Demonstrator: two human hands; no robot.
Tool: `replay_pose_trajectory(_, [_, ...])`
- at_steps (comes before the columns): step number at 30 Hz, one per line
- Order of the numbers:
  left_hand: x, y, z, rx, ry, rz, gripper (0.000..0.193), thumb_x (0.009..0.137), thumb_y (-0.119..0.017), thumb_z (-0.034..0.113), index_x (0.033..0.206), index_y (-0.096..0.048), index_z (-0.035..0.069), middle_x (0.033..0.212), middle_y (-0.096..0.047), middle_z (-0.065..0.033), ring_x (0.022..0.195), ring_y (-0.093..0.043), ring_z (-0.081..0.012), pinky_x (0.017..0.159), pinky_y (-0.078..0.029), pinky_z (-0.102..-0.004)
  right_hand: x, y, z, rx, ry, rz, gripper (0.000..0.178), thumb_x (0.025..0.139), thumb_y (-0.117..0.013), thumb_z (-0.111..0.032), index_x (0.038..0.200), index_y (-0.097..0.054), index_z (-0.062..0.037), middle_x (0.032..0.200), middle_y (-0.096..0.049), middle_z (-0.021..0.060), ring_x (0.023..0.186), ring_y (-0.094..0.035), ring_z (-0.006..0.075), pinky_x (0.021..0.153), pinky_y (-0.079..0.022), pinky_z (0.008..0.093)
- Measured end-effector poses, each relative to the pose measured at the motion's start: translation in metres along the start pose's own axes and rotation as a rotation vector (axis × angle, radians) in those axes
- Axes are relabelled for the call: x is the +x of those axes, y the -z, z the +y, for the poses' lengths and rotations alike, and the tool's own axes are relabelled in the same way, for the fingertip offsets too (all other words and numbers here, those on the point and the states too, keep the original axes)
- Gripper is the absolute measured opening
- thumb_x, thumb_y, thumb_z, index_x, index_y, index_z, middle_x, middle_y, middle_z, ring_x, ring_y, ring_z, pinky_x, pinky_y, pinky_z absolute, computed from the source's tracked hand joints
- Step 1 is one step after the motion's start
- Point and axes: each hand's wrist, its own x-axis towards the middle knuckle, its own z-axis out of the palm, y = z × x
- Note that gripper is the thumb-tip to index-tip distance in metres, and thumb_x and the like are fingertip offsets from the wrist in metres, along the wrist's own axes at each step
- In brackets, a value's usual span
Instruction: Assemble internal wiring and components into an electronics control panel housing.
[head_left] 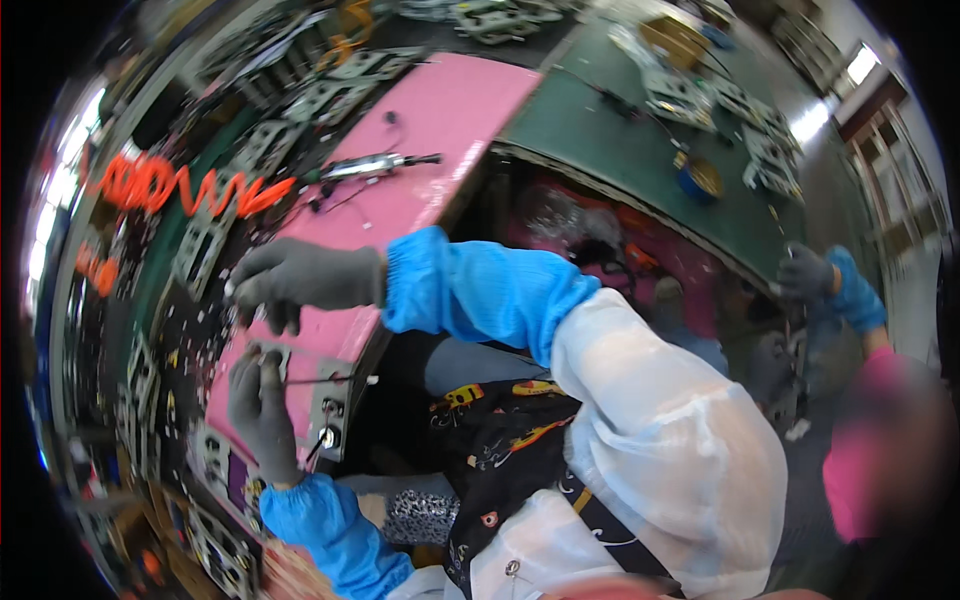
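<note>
Head view: looking now at a flat silver metal plate (326,421) with round dark openings, lying on the pink worktop (455,110). Bending the grey-gloved left hand (262,410) near it, loosely curling the grey-gloved right hand (305,276) beyond; can't tell whether gripping anything with either.

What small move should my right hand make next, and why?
Perhaps bring your right hand toward the dark cable: its white tip juts past the grey panel, your left hand is near its other end, and the right is apart from it.
</note>
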Motion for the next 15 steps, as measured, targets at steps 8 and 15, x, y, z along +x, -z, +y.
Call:
replay_pose_trajectory(8, [0.009,0.012,-0.007,-0.026,-0.071,-0.083,0.027,0.083,-0.066,0.024,0.098,-0.067,0.002,0.081,-0.062,-0.0156,0.079,-0.060,-0.0265,0.070,-0.045,-0.0359,0.006,-0.023,0.004,-0.226,-0.081,-0.046,0.026,0.091,-0.057,-0.024,0.103,-0.063,-0.0017,0.089,-0.065,0.0042,0.064,-0.060,0.0085,0.053,-0.048,0.0223])
replay_pose_trajectory(15, [0.006,0.015,-0.008,-0.206,0.204,-0.084,0.031,0.083,-0.071,0.019,0.110,-0.067,0.004,0.093,-0.068,-0.0035,0.086,-0.060,-0.0088,0.074,-0.048,-0.0248,0.024,-0.018,0.010,-0.306,-0.016,-0.031,0.027,0.096,-0.053,-0.022,0.110,-0.063,-0.0020,0.094,-0.066,0.0049,0.066,-0.059,0.0069,0.055,-0.049,0.0209])
